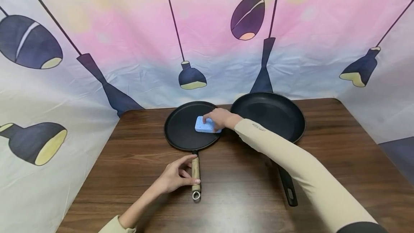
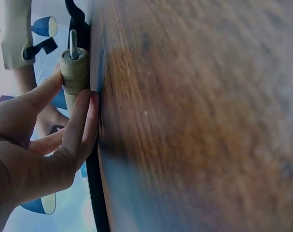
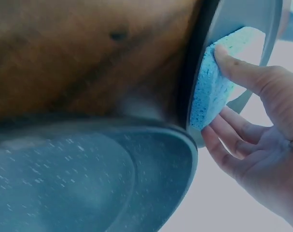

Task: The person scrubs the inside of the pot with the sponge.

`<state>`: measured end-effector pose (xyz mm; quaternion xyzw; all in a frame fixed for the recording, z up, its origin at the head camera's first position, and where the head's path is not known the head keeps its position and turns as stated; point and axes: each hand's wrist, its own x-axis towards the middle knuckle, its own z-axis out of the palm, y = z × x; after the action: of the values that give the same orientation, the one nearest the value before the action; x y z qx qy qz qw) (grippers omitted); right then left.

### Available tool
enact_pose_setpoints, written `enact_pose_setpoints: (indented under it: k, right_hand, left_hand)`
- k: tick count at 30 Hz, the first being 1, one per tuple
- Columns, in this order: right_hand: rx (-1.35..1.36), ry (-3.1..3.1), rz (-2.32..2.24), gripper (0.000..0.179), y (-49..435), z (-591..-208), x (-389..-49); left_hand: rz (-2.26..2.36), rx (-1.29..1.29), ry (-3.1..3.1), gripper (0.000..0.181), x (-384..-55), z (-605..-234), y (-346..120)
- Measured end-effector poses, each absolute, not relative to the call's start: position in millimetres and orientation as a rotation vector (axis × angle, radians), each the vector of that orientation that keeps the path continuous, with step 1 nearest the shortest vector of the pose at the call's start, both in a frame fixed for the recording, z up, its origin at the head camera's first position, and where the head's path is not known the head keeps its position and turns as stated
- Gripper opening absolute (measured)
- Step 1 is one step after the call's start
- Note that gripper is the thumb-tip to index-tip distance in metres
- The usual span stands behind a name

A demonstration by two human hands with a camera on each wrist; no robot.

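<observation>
A flat round black pan (image 1: 181,128) with a low rim lies on the wooden table, its wooden handle (image 1: 195,170) pointing toward me. My left hand (image 1: 174,175) holds that handle between thumb and fingers. In the left wrist view, the thumb and fingers lie on either side of the handle (image 2: 75,72), close to its ringed end. On the pan's right half, my right hand (image 1: 221,118) grips a light blue sponge (image 1: 203,125). The right wrist view shows the porous sponge (image 3: 209,92) between thumb and fingers, flat against the pan's surface.
A larger, deeper black frying pan (image 1: 266,114) stands right beside the flat pan, its black handle (image 1: 287,186) running forward beneath my right sleeve (image 1: 291,154). Behind the brown table (image 1: 139,143) hangs a cloth (image 1: 213,28) printed with lamps.
</observation>
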<state>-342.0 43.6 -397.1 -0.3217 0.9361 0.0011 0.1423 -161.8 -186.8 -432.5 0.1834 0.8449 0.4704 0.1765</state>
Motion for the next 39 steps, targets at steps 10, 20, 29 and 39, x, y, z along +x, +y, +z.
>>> enact_pose_setpoints:
  k: [10,20,29,39]
  right_hand:
    - [-1.130,2.689,-0.055,0.046,25.3,-406.7,-311.5]
    - [-1.136,2.832,-0.113,0.039,-31.7,-413.5,-290.1]
    - [-0.963,3.013,-0.035,0.043,-62.6,-429.1,-325.8]
    - [-0.784,3.019,-0.073,0.045,-69.6,-428.5,-353.2]
  left_hand:
    - [1.337,0.532,2.380,0.078,-165.5,-435.4,-188.0]
    - [1.390,0.483,2.330,0.080,-160.1,-435.9,-189.5]
    - [1.447,0.423,2.260,0.082,-161.0,-433.1,-184.9]
    - [1.434,0.409,2.272,0.083,-166.2,-433.9,-187.3]
